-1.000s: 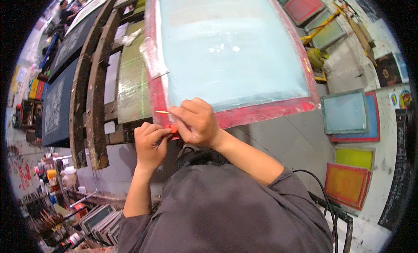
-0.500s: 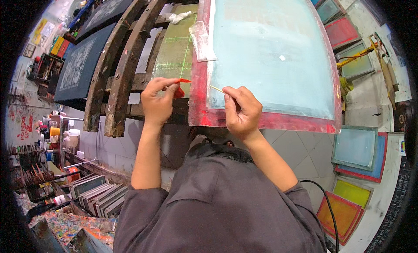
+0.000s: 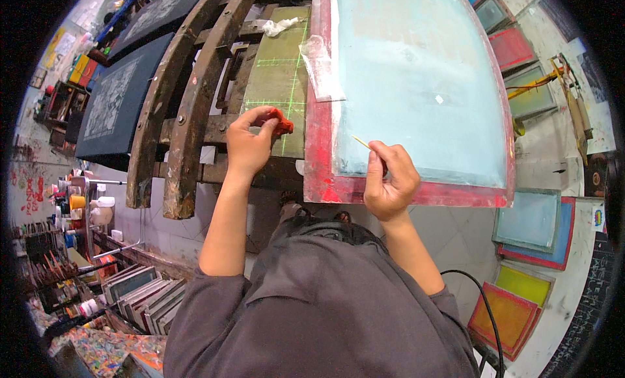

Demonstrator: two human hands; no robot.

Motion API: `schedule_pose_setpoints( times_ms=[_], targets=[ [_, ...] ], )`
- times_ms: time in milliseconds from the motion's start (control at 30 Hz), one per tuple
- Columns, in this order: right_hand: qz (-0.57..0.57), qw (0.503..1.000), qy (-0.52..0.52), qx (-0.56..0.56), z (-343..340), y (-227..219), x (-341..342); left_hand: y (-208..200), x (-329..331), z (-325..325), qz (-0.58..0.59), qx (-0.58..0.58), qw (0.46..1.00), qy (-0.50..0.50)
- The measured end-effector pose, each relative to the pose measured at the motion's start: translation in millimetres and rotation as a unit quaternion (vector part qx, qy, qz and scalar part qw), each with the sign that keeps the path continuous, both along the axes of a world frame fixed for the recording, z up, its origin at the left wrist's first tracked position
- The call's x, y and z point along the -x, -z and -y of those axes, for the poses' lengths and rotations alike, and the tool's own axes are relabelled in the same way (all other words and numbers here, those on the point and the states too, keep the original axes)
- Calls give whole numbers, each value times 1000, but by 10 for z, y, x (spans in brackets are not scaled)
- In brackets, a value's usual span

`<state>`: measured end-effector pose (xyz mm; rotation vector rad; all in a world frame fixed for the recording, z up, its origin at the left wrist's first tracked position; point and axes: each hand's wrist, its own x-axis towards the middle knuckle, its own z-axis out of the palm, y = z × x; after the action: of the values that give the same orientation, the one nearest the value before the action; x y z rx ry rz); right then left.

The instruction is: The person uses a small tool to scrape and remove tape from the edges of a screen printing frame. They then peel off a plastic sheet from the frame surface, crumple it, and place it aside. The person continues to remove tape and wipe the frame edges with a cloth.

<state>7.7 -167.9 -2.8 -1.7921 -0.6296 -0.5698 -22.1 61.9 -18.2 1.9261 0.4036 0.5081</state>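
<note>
Between the thumb and fingers of my left hand (image 3: 250, 141) is a crumpled bit of red cloth (image 3: 281, 123). It is held above a green board (image 3: 277, 79) marked with bright green lines. My right hand (image 3: 392, 178) pinches a thin pale stick (image 3: 361, 142), its tip pointing up and left over the lower left part of a screen printing frame (image 3: 416, 72). The frame has a light blue mesh and a red border. A piece of clear tape (image 3: 321, 69) lies across its left border. One small white diamond-shaped spot (image 3: 439, 99) shows on the mesh.
Worn wooden rails (image 3: 189, 118) run along the left of the frame, with dark printed panels (image 3: 117, 98) beyond. A crumpled white tissue (image 3: 281, 27) lies on the green board. Several coloured screens (image 3: 527, 218) lean at the right. Stacked frames (image 3: 140, 290) and paint containers (image 3: 78, 202) stand at the left.
My right hand has shifted right and slightly down in the view with the stick. In my left hand the red cloth is turned upward and shows more. The whole view has shifted slightly.
</note>
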Motion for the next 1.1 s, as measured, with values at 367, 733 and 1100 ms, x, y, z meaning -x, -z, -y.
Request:
schedule_pose_setpoints(
  times_ms=[367,733,1100],
  targets=[
    [-95,979,-56,171,196,-156,159,-166,193,100,115,-277,951,80],
    [-18,954,-104,279,198,-86,146,30,540,732,77,-228,961,138],
    [29,943,-211,256,324,-28,55,290,622,873,37,-277,955,96]
  ],
)
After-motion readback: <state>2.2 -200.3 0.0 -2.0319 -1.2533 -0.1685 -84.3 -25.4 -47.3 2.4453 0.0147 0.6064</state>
